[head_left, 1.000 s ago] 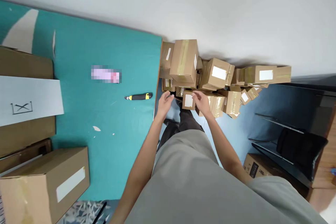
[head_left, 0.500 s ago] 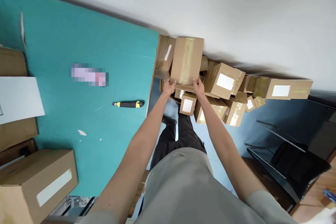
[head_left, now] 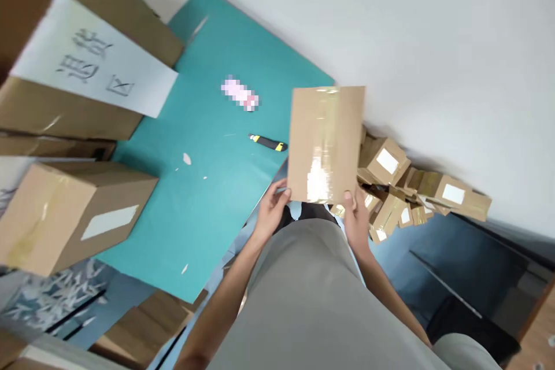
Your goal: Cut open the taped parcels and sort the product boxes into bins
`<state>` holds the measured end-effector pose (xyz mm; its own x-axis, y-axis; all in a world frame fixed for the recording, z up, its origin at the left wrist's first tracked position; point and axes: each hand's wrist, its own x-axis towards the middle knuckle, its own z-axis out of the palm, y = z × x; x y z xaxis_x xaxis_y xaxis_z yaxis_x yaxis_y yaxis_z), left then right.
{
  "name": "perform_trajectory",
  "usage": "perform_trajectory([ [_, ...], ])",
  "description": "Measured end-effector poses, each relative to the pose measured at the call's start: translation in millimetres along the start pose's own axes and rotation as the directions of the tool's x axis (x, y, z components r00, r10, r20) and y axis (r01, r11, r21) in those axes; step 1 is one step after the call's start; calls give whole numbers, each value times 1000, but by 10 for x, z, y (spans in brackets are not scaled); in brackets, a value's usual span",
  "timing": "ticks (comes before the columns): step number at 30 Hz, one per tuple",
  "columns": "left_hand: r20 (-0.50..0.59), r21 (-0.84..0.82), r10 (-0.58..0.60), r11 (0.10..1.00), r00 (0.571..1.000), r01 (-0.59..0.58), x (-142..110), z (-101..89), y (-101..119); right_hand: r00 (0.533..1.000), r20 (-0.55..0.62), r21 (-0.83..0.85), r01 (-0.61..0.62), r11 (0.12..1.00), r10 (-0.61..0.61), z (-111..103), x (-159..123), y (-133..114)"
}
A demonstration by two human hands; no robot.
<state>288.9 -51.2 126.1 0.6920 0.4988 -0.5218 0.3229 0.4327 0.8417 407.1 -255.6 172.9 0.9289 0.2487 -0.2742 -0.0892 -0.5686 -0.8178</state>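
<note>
Cardboard box (head_left: 325, 144): held in both hands in front of a person in a gray shirt (head_left: 312, 295), beyond the corner of a green table. A strip of clear tape runs down the middle of its visible face, glaring white near the closer end.

Left hand (head_left: 273, 208): grips the near left corner, thumb at the edge and fingers bent against the side; the fingertips are partly hidden.

Right hand (head_left: 355, 214): clasps the near right corner, thumb on the taped face, the other fingers partly out of sight along the side.

Green table (head_left: 208, 202): a black-and-yellow utility knife (head_left: 267, 142) lies near the edge closest to the box, with a pixelated pink-and-white item (head_left: 240, 93) beside it. Small white scraps (head_left: 187, 159) dot the surface.

Table's far left: a large carton (head_left: 125, 29) bears a white paper sign (head_left: 93, 58) with handwritten characters, while a taped carton (head_left: 104, 196) with a white label sits near it.

Wall: pale and plain, it rises behind a pile of small boxes (head_left: 390, 211), several carrying white labels, to the right of the held box.

Floor: blue below the pile, with a black chair (head_left: 472, 329) at lower right, partly cut off.
</note>
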Motion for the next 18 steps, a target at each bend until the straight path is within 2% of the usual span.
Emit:
perform_trajectory([
  [2,-192,-39,9,999,981,-16,-371,-480,-70,979,186,44,77,996,-84,351,-62,-168],
  [3,-294,-56,22,998,955,-41,-541,-690,-138,946,298,80,105,991,-124,570,-55,-223],
  [6,-551,-101,54,986,833,-130,-932,-1177,-419,791,581,189,99,977,-192,1324,4,-334],
  [8,-651,-145,38,974,758,-173,-1044,-1428,-605,672,709,220,80,972,-216,1818,-6,-410],
  [9,-678,-174,14,968,735,-179,-1054,-1549,-683,620,753,221,76,972,-219,2034,-34,-452],
  [11,-693,-240,-65,960,718,-144,-1012,-1785,-800,553,805,212,73,975,-216,2371,-114,-534],
  [13,-686,-255,-139,965,715,-56,-945,-1976,-867,536,818,203,70,977,-208,2568,-188,-585],
  [15,-713,-156,-118,988,691,7,-909,-2063,-889,549,812,195,64,979,-197,2636,-214,-576],
  [16,-749,-58,-55,998,661,16,-908,-2054,-885,562,805,189,59,980,-189,2624,-201,-541],
  [18,-806,197,158,980,571,8,-918,-1923,-848,608,777,176,43,984,-165,2511,-111,-406],
])
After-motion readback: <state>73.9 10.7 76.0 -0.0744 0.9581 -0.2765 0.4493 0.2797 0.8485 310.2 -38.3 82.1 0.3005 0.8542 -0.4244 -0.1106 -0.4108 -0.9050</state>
